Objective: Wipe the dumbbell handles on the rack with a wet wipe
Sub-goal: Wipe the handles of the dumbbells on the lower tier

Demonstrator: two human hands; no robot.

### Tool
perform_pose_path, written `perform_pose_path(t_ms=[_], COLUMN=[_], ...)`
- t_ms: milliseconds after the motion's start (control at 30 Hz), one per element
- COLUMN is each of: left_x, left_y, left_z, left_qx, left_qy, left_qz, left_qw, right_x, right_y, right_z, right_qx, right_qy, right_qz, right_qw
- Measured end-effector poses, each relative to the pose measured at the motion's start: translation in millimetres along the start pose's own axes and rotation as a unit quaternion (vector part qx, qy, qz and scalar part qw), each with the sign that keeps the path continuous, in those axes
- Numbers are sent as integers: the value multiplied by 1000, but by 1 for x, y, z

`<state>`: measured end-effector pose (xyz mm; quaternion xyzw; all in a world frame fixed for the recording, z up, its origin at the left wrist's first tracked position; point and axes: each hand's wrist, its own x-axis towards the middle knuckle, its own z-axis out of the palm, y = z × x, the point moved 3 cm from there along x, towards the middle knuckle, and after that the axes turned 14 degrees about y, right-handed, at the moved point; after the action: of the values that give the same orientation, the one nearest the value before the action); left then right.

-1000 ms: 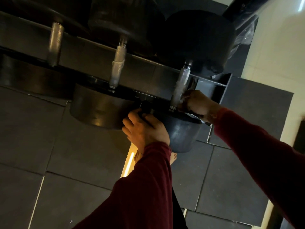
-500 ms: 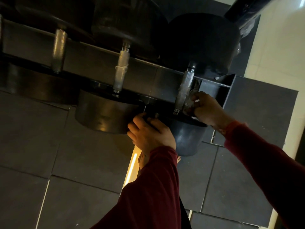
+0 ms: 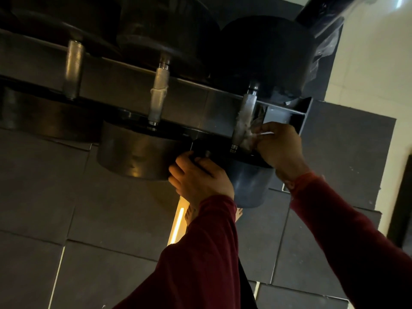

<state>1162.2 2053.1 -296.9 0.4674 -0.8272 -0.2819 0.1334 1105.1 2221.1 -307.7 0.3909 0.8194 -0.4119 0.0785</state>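
Observation:
Three dumbbells lie across the dark rack, their knurled metal handles showing. My right hand pinches a white wet wipe that is wrapped round the lower part of the rightmost handle. My left hand grips the near edge of the rack, between the near head of the middle dumbbell and that of the right one. The middle handle has whitish shreds clinging to it. The left handle is bare.
Dark square floor mats lie below the rack, with a bright lit strip between them. A pale wall rises at the right. The rack's open metal end is right beside my right hand. A bare foot shows below.
My right hand has drawn back from the rightmost handle toward the right, and the white wipe now shows stretched between fingers and handle. My left hand has stayed on the rack edge.

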Motion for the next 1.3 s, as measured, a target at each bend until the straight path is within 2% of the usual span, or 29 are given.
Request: perform_pose_path(t_ms=[133,233,300,367,467,567,667,767,900,967,1033,1133,1200,1300], left_x=[-1,-1,-1,-1,0,0,0,-1,0,0,0,-1,-1,-1], left_y=[0,0,0,0,1,1,2,3,2,2,1,2,2,3], left_z=[-1,-1,-1,0,-1,-1,-1,-1,-1,-1,-1,-1,-1,-2], left_qx=[-3,-2,-1,0,0,0,-1,4,7,9,10,12,11,8], left_qy=[-6,-8,-7,-7,-3,1,-4,-10,-10,-11,-11,-10,-9,-9], left_qz=[-3,-4,-2,-3,0,1,2,5,6,7,9,11,9,10], left_qw=[1000,1000,1000,1000,1000,1000,1000,1000,1000,1000,1000,1000,1000,1000], right_x=[-12,-16,-16,-12,-4,1,13,26,28,21,11,0,4,23], right_y=[-8,-9,-9,-13,-16,-17,-25,-38,-33,-31,-31,-34,-35,-39], right_z=[-2,4,6,7,10,11,12,15,28,32,34,35,34,30], right_qx=[53,-47,-109,-146,-141,-119,-51,66,203,209,174,104,60,49], right_qy=[60,42,25,13,2,33,120,194,226,225,213,169,183,226], right_qz=[-46,-144,-158,-141,-120,-131,-99,-13,116,137,119,27,-4,21], right_qw=[996,988,981,979,983,984,987,979,946,942,954,980,981,973])
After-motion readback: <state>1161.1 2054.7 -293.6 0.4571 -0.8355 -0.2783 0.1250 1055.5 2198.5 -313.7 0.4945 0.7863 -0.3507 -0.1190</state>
